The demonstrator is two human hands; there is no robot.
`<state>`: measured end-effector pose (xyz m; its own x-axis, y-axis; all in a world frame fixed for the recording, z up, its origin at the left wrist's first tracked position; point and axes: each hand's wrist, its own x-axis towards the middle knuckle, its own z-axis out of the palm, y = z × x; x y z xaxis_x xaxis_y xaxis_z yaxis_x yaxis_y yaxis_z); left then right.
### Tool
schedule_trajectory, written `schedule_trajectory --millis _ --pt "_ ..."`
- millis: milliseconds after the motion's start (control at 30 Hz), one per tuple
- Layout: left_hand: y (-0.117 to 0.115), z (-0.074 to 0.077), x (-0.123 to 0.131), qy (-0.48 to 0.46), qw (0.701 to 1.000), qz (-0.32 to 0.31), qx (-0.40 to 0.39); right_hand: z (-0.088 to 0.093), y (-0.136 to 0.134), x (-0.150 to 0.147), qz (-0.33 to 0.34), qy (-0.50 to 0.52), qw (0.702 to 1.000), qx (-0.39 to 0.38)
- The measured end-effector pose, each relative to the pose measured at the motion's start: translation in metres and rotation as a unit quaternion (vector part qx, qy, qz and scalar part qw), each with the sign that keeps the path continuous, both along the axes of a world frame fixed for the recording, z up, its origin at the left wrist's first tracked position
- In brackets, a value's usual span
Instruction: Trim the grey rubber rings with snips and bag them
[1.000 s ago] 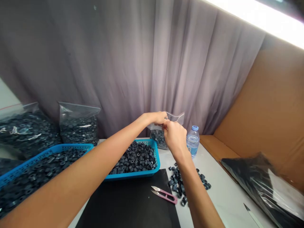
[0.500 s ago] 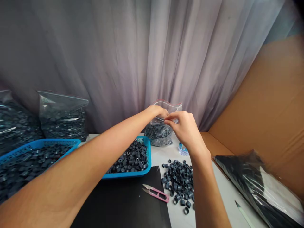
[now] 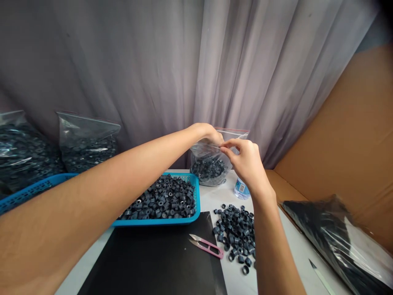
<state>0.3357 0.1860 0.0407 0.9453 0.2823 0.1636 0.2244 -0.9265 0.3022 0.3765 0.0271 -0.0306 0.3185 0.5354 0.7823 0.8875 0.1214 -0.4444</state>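
Note:
A clear zip bag (image 3: 211, 166) with dark short tube pieces in its lower part stands at the back of the table, its red-lined top edge raised behind my hands. My right hand (image 3: 244, 153) pinches the bag's near edge between thumb and fingertips. Close beside those fingertips, my left hand (image 3: 210, 133) is bent over the bag's mouth and closed on the same edge; its fingers are partly hidden. Below my left forearm sits a blue basket (image 3: 197, 200) full of dark ring-like pieces. A loose pile of dark rings (image 3: 235, 231) lies on the table left of my right forearm.
Pink thread snips (image 3: 207, 246) lie on a black mat (image 3: 153, 258). A small bottle (image 3: 241, 190) stands behind the ring pile. Filled bags (image 3: 89, 141) and another blue basket (image 3: 37, 186) are at left. At right are a pointed tool (image 3: 321, 276), a dark plastic-wrapped package (image 3: 334, 233) and cardboard (image 3: 340, 135).
Both hands have shifted slightly right at the bag's mouth, and the bag's near edge is drawn that way. The view has also moved a little. Both hands keep hold of the bag.

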Motion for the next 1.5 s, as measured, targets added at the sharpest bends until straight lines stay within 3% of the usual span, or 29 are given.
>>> schedule_trajectory --millis 133,267,333,400,500,600,667,833,967,1067,1167,1300,1400,1500 --pt "-0.012 0.013 -0.011 0.092 0.995 0.003 -0.026 0.001 0.001 -0.001 -0.010 0.009 1.000 0.009" --pt "-0.015 0.030 -0.023 0.082 0.996 -0.025 -0.011 0.001 0.003 0.002 -0.006 0.011 0.999 0.031" --pt "-0.015 0.032 -0.034 0.053 0.998 -0.041 0.019 0.001 0.005 0.004 -0.002 0.009 0.999 0.040" --pt "-0.015 0.024 -0.049 0.015 0.997 -0.044 0.066 -0.001 0.007 0.006 -0.004 0.004 0.999 0.050" --pt "-0.016 0.000 -0.076 -0.034 0.987 -0.042 0.152 -0.003 0.012 0.007 -0.003 -0.019 0.998 0.058" --pt "-0.017 -0.027 -0.093 -0.069 0.967 -0.049 0.242 -0.005 0.015 0.006 0.006 -0.041 0.997 0.064" --pt "-0.017 -0.036 -0.098 -0.096 0.950 -0.039 0.293 -0.006 0.016 0.006 0.005 -0.054 0.996 0.070" --pt "-0.005 -0.032 -0.096 -0.171 0.917 0.034 0.360 -0.014 0.021 0.013 -0.014 -0.081 0.993 0.085" --pt "0.005 -0.026 -0.094 -0.213 0.904 0.105 0.356 -0.024 0.028 0.028 -0.046 -0.051 0.994 0.089" --pt "-0.002 -0.031 -0.102 -0.226 0.901 0.128 0.348 -0.032 0.029 0.039 -0.050 -0.010 0.997 0.060" --pt "-0.021 -0.048 -0.127 -0.240 0.900 0.140 0.337 -0.037 0.026 0.048 -0.050 0.019 0.998 0.040" --pt "-0.044 -0.091 -0.180 -0.234 0.918 0.185 0.261 -0.041 0.021 0.056 -0.087 0.063 0.993 0.039" --pt "-0.044 -0.124 -0.217 -0.175 0.944 0.207 0.189 -0.043 0.023 0.058 -0.104 0.086 0.990 0.027" --pt "-0.036 -0.136 -0.237 -0.128 0.958 0.205 0.151 -0.042 0.028 0.052 -0.130 0.099 0.986 0.046"
